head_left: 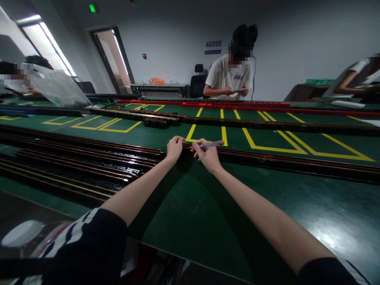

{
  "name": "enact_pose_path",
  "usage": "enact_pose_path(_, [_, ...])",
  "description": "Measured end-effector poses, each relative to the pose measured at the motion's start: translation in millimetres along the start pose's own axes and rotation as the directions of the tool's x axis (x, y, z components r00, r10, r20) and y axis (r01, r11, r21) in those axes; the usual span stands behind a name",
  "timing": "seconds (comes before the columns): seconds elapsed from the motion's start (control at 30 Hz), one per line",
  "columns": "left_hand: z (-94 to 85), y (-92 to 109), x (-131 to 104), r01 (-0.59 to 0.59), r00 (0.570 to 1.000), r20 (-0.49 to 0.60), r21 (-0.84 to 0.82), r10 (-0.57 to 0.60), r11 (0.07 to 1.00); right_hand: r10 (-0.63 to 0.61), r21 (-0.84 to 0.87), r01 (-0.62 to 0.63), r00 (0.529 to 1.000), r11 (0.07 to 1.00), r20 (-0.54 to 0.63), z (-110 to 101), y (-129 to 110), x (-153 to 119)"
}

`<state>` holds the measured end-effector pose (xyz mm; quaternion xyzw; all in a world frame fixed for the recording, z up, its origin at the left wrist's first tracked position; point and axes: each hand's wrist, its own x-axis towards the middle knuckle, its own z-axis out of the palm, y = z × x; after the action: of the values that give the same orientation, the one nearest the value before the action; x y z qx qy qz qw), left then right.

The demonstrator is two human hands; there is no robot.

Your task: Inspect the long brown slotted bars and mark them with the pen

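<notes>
Ahead of me, a long dark strip (267, 160) with thin coppery lines runs across the green table to the right. My left hand (174, 149) is closed at the strip's left part, fingers pinched on it. Close beside it, my right hand (208, 157) grips a clear pen-shaped tool (213, 144) with a brownish end. The tool's tip points left toward my left fingers; exactly what it touches is too small to make out. Left of my hands lies a stack of similar dark strips (74, 158), their right ends near my left wrist.
Yellow tape outlines (273, 149) mark the green table (190, 213). Beyond my hands, another long dark strip (237, 120) and a short bundle of strips (157, 120) lie crosswise. Red rails (237, 104) run along the far side. A co-worker (230, 75) works opposite; others sit left and right.
</notes>
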<state>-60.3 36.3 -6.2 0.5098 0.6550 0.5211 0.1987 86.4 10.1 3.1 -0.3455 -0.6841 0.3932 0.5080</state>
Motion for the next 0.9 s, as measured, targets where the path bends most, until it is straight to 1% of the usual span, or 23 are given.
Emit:
enact_pose_path(0.17, [1.5,-2.2,1.7,-0.005,1.0,0.0,0.005,0.005,1.0,0.01,-0.024,-0.009,0.999,1.0,0.044,-0.9,-1.0,-1.6])
enact_pose_path(0.33, [3.8,-8.3,5.1,-0.025,1.0,-0.008,-0.029,0.025,0.999,-0.037,-0.107,0.042,0.998,0.993,0.051,0.6,3.3,-0.6])
enact_pose_path(0.47, [4.4,-10.8,6.3,-0.035,0.999,0.002,-0.037,0.035,0.999,-0.04,-0.114,0.045,0.998,0.992,0.044,1.7,4.5,-0.1])
enact_pose_path(0.6, [3.2,-6.9,4.6,-0.049,0.999,0.004,-0.005,0.049,0.999,-0.02,-0.086,0.021,1.0,0.996,0.016,1.6,3.9,-0.3])
enact_pose_path(0.73, [1.5,-1.2,2.0,-0.035,0.999,-0.006,0.057,0.035,0.998,0.016,-0.041,-0.016,1.0,0.999,-0.018,1.2,4.1,-0.3])
enact_pose_path(0.9, [0.6,-0.9,1.0,-0.038,0.999,0.006,0.042,0.038,0.998,-0.035,-0.106,0.036,0.999,0.994,0.015,0.0,3.7,-1.1])
